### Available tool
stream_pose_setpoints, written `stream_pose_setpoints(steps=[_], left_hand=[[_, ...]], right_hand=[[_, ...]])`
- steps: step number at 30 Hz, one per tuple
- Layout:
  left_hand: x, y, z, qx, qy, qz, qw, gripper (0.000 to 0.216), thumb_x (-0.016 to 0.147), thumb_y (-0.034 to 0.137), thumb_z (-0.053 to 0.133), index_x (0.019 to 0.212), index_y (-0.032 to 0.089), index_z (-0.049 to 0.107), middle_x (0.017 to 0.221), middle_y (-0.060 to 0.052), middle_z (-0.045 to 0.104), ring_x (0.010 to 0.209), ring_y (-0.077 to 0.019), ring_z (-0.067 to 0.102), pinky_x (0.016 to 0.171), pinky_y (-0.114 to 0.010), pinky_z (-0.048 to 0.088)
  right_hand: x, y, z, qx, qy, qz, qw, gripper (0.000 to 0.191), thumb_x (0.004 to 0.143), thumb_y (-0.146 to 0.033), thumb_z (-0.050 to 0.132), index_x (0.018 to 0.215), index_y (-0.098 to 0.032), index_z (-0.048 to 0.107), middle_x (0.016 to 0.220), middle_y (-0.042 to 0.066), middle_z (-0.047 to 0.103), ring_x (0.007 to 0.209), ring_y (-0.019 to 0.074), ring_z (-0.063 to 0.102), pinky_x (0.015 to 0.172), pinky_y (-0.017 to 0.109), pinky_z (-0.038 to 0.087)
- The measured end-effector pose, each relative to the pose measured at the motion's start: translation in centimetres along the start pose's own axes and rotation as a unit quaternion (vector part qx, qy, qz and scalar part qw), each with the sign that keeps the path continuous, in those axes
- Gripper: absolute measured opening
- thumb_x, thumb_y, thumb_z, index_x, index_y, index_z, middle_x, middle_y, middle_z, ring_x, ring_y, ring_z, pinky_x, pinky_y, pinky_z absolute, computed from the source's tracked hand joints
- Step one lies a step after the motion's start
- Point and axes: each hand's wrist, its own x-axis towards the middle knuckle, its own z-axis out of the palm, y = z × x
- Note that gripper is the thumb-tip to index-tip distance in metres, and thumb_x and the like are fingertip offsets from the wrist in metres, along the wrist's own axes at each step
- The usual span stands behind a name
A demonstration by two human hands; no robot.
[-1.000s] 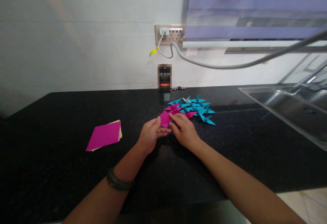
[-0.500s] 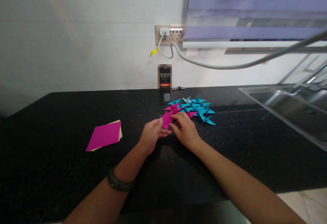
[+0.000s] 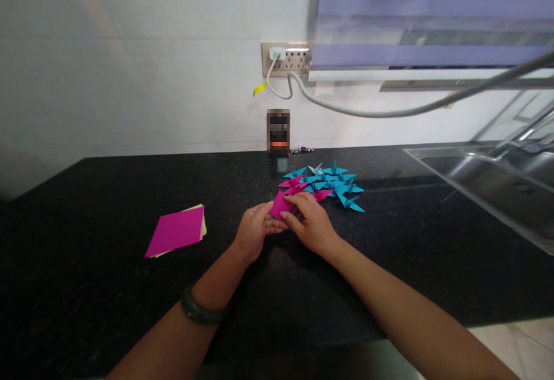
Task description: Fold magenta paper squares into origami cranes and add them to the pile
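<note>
While two hands [image 3: 252, 230] [image 3: 315, 224] hold one pink paper [image 3: 279, 205], one sheet stack [image 3: 176, 231] apart.

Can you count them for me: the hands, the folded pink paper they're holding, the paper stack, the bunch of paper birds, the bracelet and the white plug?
Hands: 2 (left hand, right hand)
Folded pink paper in them: 1
Paper stack: 1
Bunch of paper birds: 1 (too crowded to count each bird)
Bracelet: 1
White plug: 1
Total: 7
</note>
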Motion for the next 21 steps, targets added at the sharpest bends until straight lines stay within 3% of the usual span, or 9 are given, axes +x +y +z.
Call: stream_pose_setpoints(steps=[3, 7, 11, 21], left_hand=[[-0.03, -0.11, 0.04, 0.026, -0.007, -0.004, 1.0, 0.027, 0.069, 0.03, 0.062, 0.085, 0.009, 0.062, 0.064, -0.005, 0.068, 0.054, -0.013, 0.063, 0.052, -0.021, 0.049], [-0.05, -0.37, 0.06, 0.108, -0.027, 0.019, 0.994, 0.036, 0.067, 0.034, 0.066, 0.094, 0.01, 0.066, 0.073, -0.006, 0.069, 0.063, -0.0136, 0.064, 0.061, -0.023, 0.049], [0.1, -0.63, -0.13, 0.156, -0.041, 0.05, 0.986, 0.043, 0.069, 0.042, 0.063, 0.098, 0.011, 0.066, 0.077, -0.007, 0.07, 0.068, -0.0159, 0.064, 0.066, -0.027, 0.049], [0.25, -0.72, -0.38, 0.173, -0.034, 0.052, 0.983, 0.042, 0.072, 0.045, 0.059, 0.096, 0.01, 0.065, 0.077, -0.008, 0.068, 0.065, -0.0156, 0.064, 0.063, -0.027, 0.048]], right_hand=[[0.04, -0.21, -0.03, 0.023, 0.006, 0.023, 0.999, 0.016, 0.083, -0.029, 0.05, 0.089, -0.016, 0.058, 0.083, 0.006, 0.057, 0.07, 0.0138, 0.053, 0.065, 0.026, 0.044], [0.06, -0.19, 0.01, 0.04, 0.01, 0.047, 0.998, 0.018, 0.082, -0.03, 0.05, 0.07, -0.017, 0.053, 0.068, 0.002, 0.052, 0.063, 0.0122, 0.048, 0.057, 0.024, 0.039], [0.22, -0.11, 0.02, 0.086, 0.012, 0.051, 0.995, 0.018, 0.082, -0.026, 0.051, 0.066, -0.017, 0.053, 0.067, 0.002, 0.052, 0.065, 0.0125, 0.048, 0.06, 0.025, 0.039], [0.47, 0.39, 0.29, 0.158, 0.006, 0.065, 0.985, 0.02, 0.081, -0.026, 0.052, 0.063, -0.018, 0.055, 0.066, 0.001, 0.054, 0.068, 0.0132, 0.05, 0.066, 0.027, 0.04]])
